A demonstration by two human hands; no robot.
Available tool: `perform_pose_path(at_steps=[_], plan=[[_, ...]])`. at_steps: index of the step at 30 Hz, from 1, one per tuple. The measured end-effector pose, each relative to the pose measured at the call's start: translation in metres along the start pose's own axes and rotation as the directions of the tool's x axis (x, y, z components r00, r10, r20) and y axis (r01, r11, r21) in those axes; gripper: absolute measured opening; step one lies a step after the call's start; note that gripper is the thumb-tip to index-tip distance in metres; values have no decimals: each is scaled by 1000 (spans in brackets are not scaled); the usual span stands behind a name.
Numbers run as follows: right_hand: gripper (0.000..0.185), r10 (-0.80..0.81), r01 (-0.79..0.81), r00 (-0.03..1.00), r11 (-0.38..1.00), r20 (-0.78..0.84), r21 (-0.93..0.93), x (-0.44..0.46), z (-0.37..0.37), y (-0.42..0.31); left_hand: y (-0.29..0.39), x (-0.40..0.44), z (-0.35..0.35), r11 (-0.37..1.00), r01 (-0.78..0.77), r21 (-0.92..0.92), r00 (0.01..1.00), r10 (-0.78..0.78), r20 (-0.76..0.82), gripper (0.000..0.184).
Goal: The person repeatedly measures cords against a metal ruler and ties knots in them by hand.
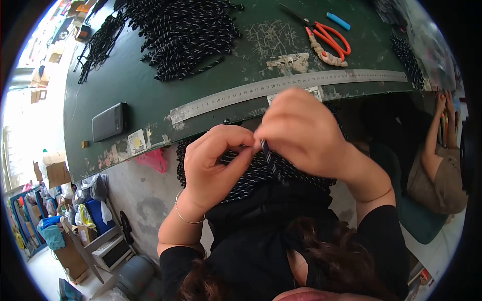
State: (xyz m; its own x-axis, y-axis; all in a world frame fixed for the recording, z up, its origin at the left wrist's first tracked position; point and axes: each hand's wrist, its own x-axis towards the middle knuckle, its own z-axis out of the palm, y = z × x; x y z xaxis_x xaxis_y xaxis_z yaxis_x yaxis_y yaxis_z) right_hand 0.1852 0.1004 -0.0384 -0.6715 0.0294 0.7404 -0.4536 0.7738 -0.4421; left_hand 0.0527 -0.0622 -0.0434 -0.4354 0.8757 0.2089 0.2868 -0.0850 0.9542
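Observation:
Just in front of the table's near edge, my left hand [213,160] and my right hand [304,133] meet at the fingertips. Both are closed in a pinch on a black cord with white flecks [268,158], and its loose end hangs down below them. The bit of cord between the fingertips is mostly hidden. Motion blurs my right hand slightly. More of the same flecked cords [243,190] lie across my lap, under the hands.
On the green table [145,90] are a heap of flecked cords [186,40], a steel ruler [281,85], orange-handled scissors [331,42], a blue lighter-shaped piece [338,21] and a black box-shaped device [110,123]. Another person [437,170] sits at right.

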Motion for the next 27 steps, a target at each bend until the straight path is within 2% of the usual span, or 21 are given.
perform_pose_path(at_steps=[1,2,3,4,7,8,11,12,15,16,19,20,21,22,23,24,27], plan=[[14,274,-284,959,938,78,198,3,-3,0,0,3,-1,990,-120,76,993,119,18,19],[11,502,-540,841,761,202,360,6,-5,0,1,6,-3,959,-240,150,971,236,47,19],[9,656,-735,665,490,357,468,7,-5,1,2,8,-5,908,-358,218,934,348,87,20],[9,660,-732,667,492,346,472,8,-5,5,4,9,-6,905,-365,217,931,352,98,20],[10,620,-828,446,11,646,561,9,-2,14,8,7,-9,686,-570,452,812,555,182,19],[10,622,-825,448,10,642,565,10,-2,14,8,6,-9,685,-573,450,810,555,187,19],[12,495,-815,202,-393,845,426,13,-3,11,4,0,-8,523,-650,551,724,645,243,21],[12,495,-815,204,-393,845,427,11,-2,11,2,-2,-6,522,-651,552,724,645,244,21],[11,585,-641,351,-419,731,643,-1,8,5,-5,-6,2,508,-565,650,711,700,71,16],[11,583,-645,353,-416,732,642,-3,10,3,-7,-9,3,506,-564,653,708,703,68,16],[7,709,-482,512,-229,484,846,-10,16,-6,-13,-24,6,856,-374,357,902,425,-76,16],[7,709,-482,507,-238,490,843,-13,18,-9,-15,-25,12,860,-366,356,906,417,-77,16],[6,728,-480,522,-178,443,859,-14,20,-11,-18,-22,24,971,-240,9,948,236,-213,16],[6,743,-477,541,-115,394,871,-15,22,-12,-20,-18,34,929,-120,-351,961,19,-276,17],[7,754,-472,560,-51,344,880,-16,24,-13,-22,-15,39,743,-21,-669,945,-204,-255,17],[7,753,-474,560,-52,347,879,-17,26,-14,-23,-15,39,743,-22,-669,944,-205,-258,17],[8,791,-420,559,13,247,907,-22,34,-15,-25,-13,38,732,-71,-677,981,-70,-179,18]])
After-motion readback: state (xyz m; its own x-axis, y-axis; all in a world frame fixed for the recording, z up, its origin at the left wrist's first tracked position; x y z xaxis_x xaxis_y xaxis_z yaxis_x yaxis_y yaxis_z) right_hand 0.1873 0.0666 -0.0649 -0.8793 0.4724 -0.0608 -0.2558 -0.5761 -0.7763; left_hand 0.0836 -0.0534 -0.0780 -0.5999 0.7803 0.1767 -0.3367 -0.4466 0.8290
